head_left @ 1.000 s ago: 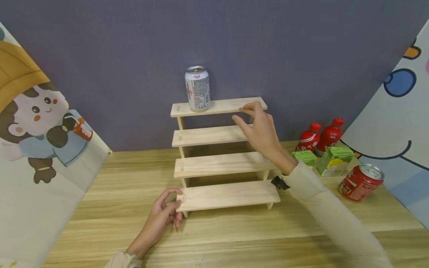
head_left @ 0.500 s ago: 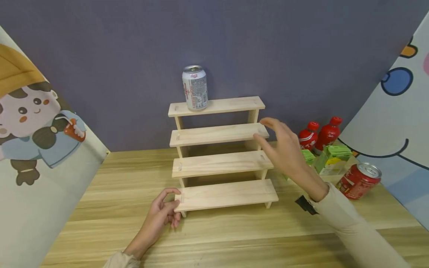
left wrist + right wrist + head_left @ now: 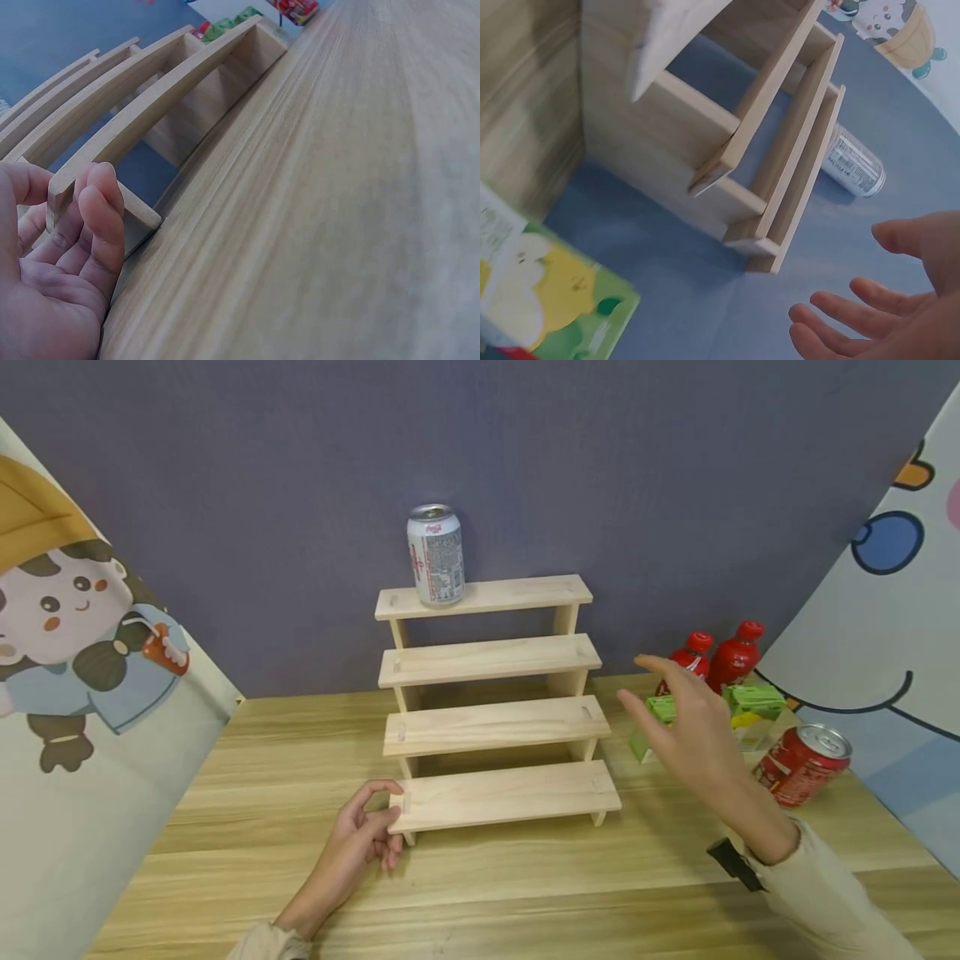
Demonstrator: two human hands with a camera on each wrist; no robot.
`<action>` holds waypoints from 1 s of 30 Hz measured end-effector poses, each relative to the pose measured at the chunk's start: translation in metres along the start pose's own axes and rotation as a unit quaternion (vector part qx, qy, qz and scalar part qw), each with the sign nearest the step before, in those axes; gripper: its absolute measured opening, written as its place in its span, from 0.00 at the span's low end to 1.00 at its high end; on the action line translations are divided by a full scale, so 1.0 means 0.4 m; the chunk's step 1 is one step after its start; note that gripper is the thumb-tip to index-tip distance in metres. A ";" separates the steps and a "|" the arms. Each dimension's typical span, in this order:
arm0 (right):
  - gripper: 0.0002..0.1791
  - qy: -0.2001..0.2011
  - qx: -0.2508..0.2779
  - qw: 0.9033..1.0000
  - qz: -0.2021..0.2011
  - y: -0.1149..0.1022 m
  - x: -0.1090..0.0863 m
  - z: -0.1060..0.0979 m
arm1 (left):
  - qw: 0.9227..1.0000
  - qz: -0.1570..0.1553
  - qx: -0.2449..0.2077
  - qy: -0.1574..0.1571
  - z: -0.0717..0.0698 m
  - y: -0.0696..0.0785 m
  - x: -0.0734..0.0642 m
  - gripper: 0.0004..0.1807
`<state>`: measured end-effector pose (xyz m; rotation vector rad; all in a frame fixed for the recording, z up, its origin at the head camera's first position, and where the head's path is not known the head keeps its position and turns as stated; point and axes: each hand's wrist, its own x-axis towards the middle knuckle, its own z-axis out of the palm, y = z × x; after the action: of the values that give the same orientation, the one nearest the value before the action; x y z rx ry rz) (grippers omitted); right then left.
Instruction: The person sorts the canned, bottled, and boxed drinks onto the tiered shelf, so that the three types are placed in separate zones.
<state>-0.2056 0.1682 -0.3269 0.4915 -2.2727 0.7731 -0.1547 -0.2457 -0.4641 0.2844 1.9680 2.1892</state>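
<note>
A stepped wooden shelf (image 3: 495,727) stands on the table against the back wall. My left hand (image 3: 352,839) grips the left end of its lowest board, thumb on top and fingers curled beneath, as the left wrist view (image 3: 67,255) also shows. On the top board, left of its middle, a white soda can (image 3: 437,558) stands upright. My right hand (image 3: 693,731) hovers in the air right of the shelf with nothing in it, thumb and fingers spread apart. Below and behind it are green drink cartons (image 3: 753,700), partly hidden by the hand.
Two red bottles (image 3: 735,656) stand at the back right by the wall. A red soda can (image 3: 802,766) sits near the right side panel (image 3: 892,693). On the left rises a panel with a cartoon print (image 3: 97,652). Wooden tabletop (image 3: 487,893) lies in front of the shelf.
My right hand has drawn away from the top board, moving right and down towards the cartons. The left hand keeps its grip on the lowest board, and the white can stays put.
</note>
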 end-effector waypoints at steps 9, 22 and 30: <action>0.28 -0.017 -0.029 0.999 0.032 0.046 -0.042 -0.035 | 1.000 0.004 0.007 0.000 -0.008 0.006 0.000 0.19; 0.26 0.014 -0.075 0.997 0.009 0.127 -0.061 -0.073 | 1.000 0.002 0.001 -0.003 -0.006 0.004 0.002 0.20; 0.25 -0.019 -0.092 0.994 0.058 0.189 -0.082 -0.104 | 1.000 -0.004 -0.005 0.000 -0.001 -0.001 0.002 0.20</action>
<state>-0.2027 0.2560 -0.3548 0.2932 -2.3965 0.6065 -0.1555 -0.2460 -0.4647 0.2753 1.9544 2.1936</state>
